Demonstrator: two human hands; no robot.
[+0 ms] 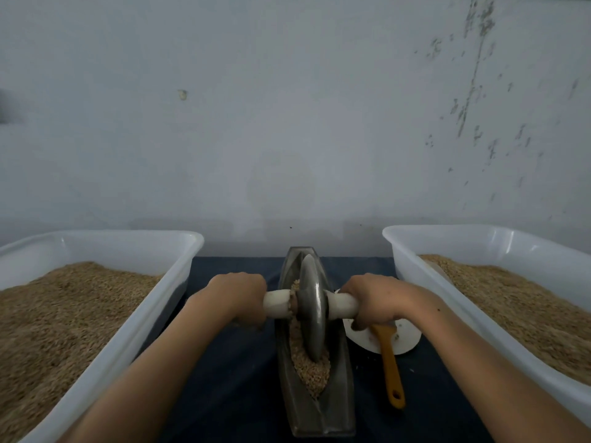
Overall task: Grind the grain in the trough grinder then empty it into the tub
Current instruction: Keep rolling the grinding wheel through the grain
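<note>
Reaching in from the near edge, two bare forearms angled toward the middle of a dark blue table cover. Lying lengthwise between them, near end closest, a grey boat-shaped metal trough on the cover, holding a heap of crushed tan grain in its groove. Standing upright on edge in that groove, a grey metal wheel, its lower rim buried in the grain. Passing through the wheel's hub, a pale handle sticking out left and right. Left hand wrapped over the left end of the handle, fingers curled tight round it. Right hand wrapped over the right end, fingers likewise clamped round it. Just right of the trough, an orange-handled brush lying with its handle pointing near, its far end resting on a white plate and partly hidden under the right hand. Flanking everything, two white plastic tubs: the left tub near-full of tan grain heaped high, the right tub also carrying a deep bed of tan grain. Neither tub touching the trough. Beyond the far end of the trough and both tubs, a pale grey wall, scuffed and flaked along its right side.
</note>
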